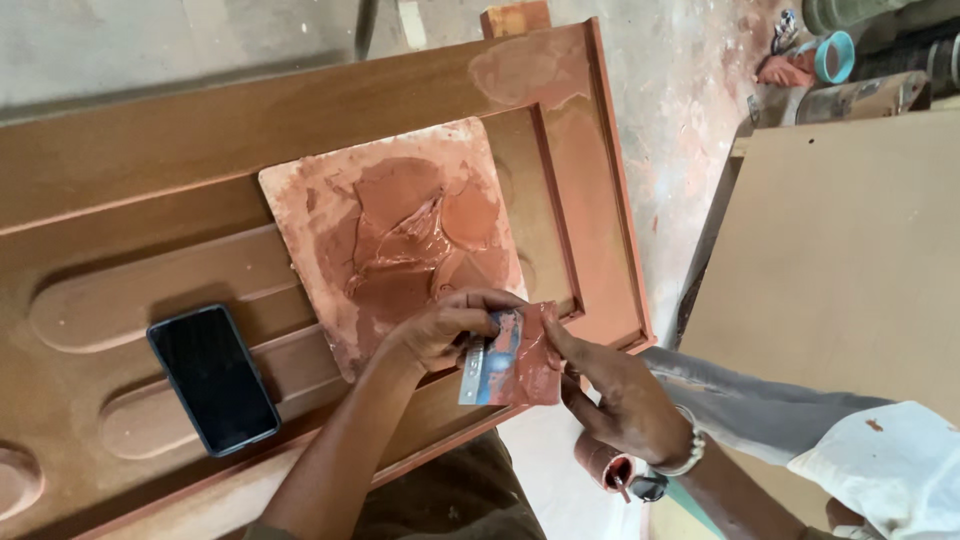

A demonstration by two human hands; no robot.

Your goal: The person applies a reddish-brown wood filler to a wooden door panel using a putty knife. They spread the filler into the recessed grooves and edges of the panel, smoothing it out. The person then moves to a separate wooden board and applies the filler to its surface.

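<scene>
My left hand [440, 330] and my right hand [620, 395] both grip a small flat scraper [510, 360] smeared with reddish-brown putty. They hold it over the near edge of a brown wooden door panel [150, 130]. The left fingers pinch the scraper's upper left edge, and the right thumb and fingers hold its right side. Just beyond the hands, a square mixing board [300, 200] lies on the door with a wet heap of the same putty [400, 240] spread on it. My right wrist wears a pale beaded bracelet [690, 450].
A black phone [212, 378] lies screen up on the door's raised mouldings at left. A plain tan board [850, 250] fills the right side. A small putty-stained can [605, 465] sits below my right wrist. A teal ring [835, 55] and clutter lie on the stained floor at top right.
</scene>
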